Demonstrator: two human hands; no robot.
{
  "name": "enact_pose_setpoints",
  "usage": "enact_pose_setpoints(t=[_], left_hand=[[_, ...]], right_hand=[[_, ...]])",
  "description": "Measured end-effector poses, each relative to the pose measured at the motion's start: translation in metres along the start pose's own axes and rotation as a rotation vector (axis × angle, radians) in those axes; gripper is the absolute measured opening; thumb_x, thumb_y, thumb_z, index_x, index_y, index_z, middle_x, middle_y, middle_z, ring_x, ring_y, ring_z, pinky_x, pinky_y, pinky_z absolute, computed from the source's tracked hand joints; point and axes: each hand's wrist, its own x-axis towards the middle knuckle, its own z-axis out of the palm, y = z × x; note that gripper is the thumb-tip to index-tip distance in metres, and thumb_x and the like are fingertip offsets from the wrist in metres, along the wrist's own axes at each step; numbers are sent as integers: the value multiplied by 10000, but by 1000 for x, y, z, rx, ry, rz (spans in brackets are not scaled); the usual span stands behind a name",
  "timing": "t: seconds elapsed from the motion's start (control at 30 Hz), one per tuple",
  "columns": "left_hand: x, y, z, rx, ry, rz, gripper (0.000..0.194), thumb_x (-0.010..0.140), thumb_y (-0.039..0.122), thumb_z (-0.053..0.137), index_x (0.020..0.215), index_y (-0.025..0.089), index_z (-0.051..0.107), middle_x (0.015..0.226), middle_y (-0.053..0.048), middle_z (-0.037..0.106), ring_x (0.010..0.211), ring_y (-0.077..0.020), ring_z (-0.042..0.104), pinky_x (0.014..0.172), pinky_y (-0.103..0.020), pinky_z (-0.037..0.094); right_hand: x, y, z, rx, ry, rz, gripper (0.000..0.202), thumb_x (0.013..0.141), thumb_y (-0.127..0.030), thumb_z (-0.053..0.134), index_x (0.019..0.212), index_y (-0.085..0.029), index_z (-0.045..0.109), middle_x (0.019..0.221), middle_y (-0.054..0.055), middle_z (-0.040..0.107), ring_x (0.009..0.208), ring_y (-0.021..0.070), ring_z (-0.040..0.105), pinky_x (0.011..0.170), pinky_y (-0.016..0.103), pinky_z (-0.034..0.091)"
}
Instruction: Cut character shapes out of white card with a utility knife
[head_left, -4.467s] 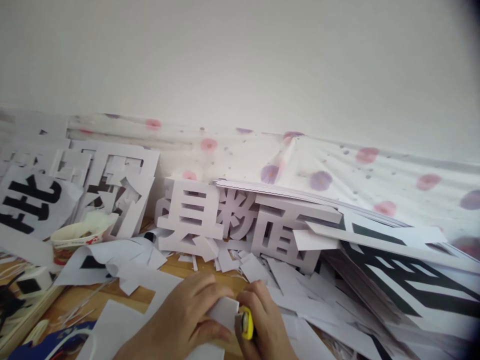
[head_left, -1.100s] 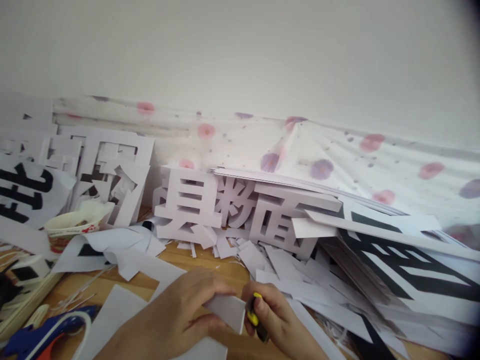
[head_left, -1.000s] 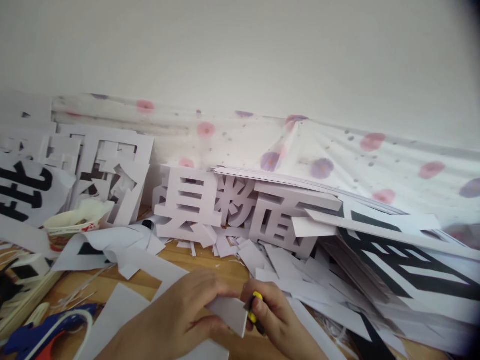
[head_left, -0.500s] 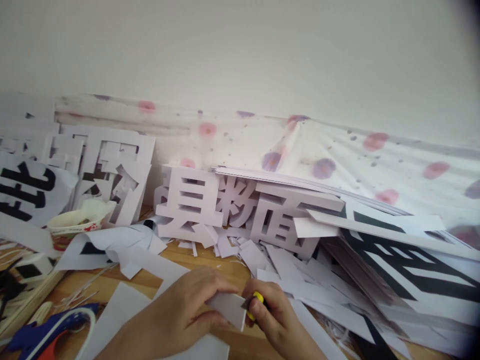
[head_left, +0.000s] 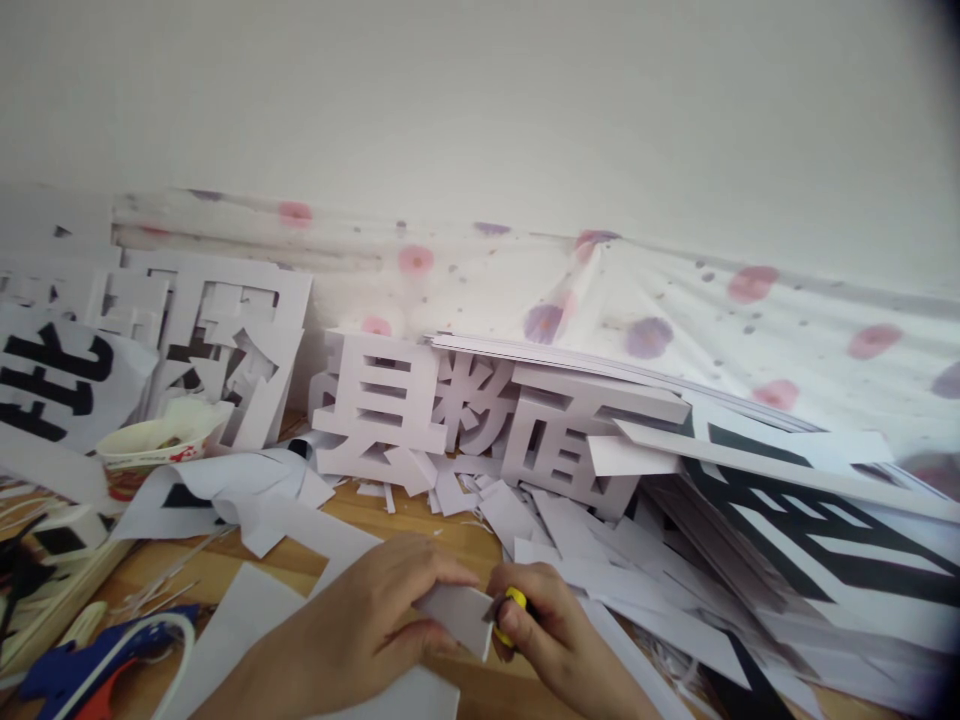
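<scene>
White board pc [head_left: 456, 616] pinched by L hand [head_left: 375, 612], thumb below, fingers above; appears held up off tabletop [head_left: 495, 692]. Visible part runs from L grip to R, dipping slightly; true long axis hidden by L hand. Yellow cutter [head_left: 514, 610] gripped in curled R hand [head_left: 553, 632], blade set at pc's free R edge; contact can't be confirmed. Edge lies just L of R hand, R nearer to it.

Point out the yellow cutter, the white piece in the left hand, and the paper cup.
Yellow cutter [head_left: 513, 614]: head view, yellow handle.
White piece [head_left: 460, 614]: head view, exposed flat face.
Paper cup [head_left: 142, 458]: head view, outer wall.
</scene>
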Motion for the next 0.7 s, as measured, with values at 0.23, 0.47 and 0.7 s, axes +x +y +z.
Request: enact_pose_setpoints(t=[0.23, 0.47, 0.7], left_hand=[[0, 1, -1, 5, -4, -15, 325, 817, 136, 531, 1110, 274, 493, 950, 3, 598, 865, -160, 547, 762, -277, 423], [0, -1, 0, -19, 4, 6, 309, 824, 145, 527, 1107, 262, 486, 956, -10, 597, 867, -166, 544, 769, -283, 421], [-1, -2, 0, 13, 7, -9, 331, 818, 123, 516, 1112, 271, 479, 918, 2, 589, 827, -155, 546, 734, -267, 421]], right_hand=[[-1, 2, -1, -14, -13, -2, 452, 859, -565, 379, 647, -188, 512, 506, -21, 499, 471, 90, 461, 468, 204, 340], [-2, 5, 0, -38, -27, -15, 457, 856, -570, 376, 640, -195, 523, 527, -16, 509, 497, 97, 461, 479, 216, 334], [-1, 8, -2, -49, -54, -37, 467, 857, -571, 373, 631, -192, 526, 527, -19, 501, 494, 96, 453, 494, 224, 326]])
